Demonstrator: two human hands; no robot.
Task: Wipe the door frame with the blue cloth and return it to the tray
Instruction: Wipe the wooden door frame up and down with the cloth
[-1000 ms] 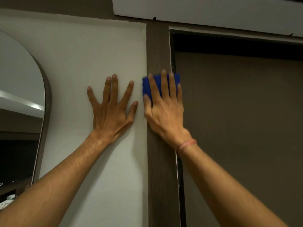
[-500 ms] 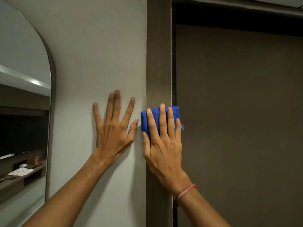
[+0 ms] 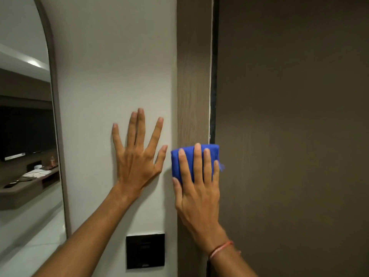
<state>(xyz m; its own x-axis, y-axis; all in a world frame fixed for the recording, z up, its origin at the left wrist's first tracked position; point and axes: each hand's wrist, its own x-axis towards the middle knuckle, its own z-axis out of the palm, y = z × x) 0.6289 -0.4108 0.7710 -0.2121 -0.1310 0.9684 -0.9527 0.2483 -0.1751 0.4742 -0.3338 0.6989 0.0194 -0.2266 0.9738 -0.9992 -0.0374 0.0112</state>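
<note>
A brown wood-grain door frame [image 3: 192,76] runs vertically up the middle of the view. My right hand [image 3: 196,188] lies flat on the frame and presses a folded blue cloth [image 3: 175,162] against it; the cloth spans the frame's width and shows above and between the fingers. A frayed thread sticks out at the cloth's right edge. My left hand [image 3: 137,154] rests flat on the white wall [image 3: 111,66] just left of the frame, fingers spread, holding nothing. No tray is in view.
The dark brown door [image 3: 289,126] fills the right side. A black switch plate [image 3: 145,250] sits on the wall below my left hand. An arched mirror [image 3: 26,126] at the left reflects a room with a shelf.
My right hand has slid the blue cloth down the door frame, and the view has dropped with it. The frame's top is out of view and the switch plate has appeared. My left hand also sits lower on the wall.
</note>
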